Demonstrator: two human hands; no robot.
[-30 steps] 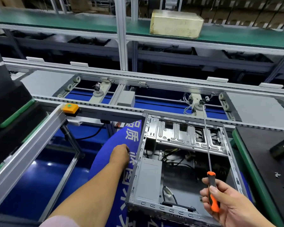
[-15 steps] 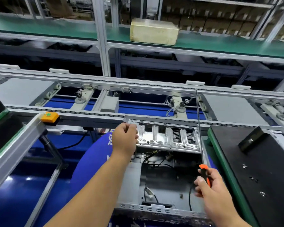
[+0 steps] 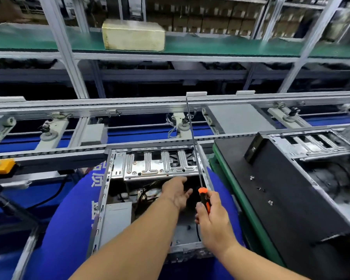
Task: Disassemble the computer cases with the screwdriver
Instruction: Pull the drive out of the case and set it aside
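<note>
- Centre frame, low: the open computer case (image 3: 117, 199) lies on a blue cloth (image 3: 69, 219), its ribbed metal drive bracket (image 3: 156, 164) running across the far end.
- The left hand (image 3: 177, 191) reaches into the case just below that bracket, fingers spread loose and holding nothing, over a tangle of wires (image 3: 148, 194).
- The right hand (image 3: 212, 219), just right of it, is wrapped around the orange-and-black handle of the screwdriver (image 3: 204, 199); the long thin shaft points up toward the conveyor rail.
- Right of frame: a black mat (image 3: 281, 209) dotted with loose screws (image 3: 270, 202), and a second case (image 3: 321, 168) beside it.
- Upper frame: a yellowish box (image 3: 132, 35) on the green shelf.
</note>
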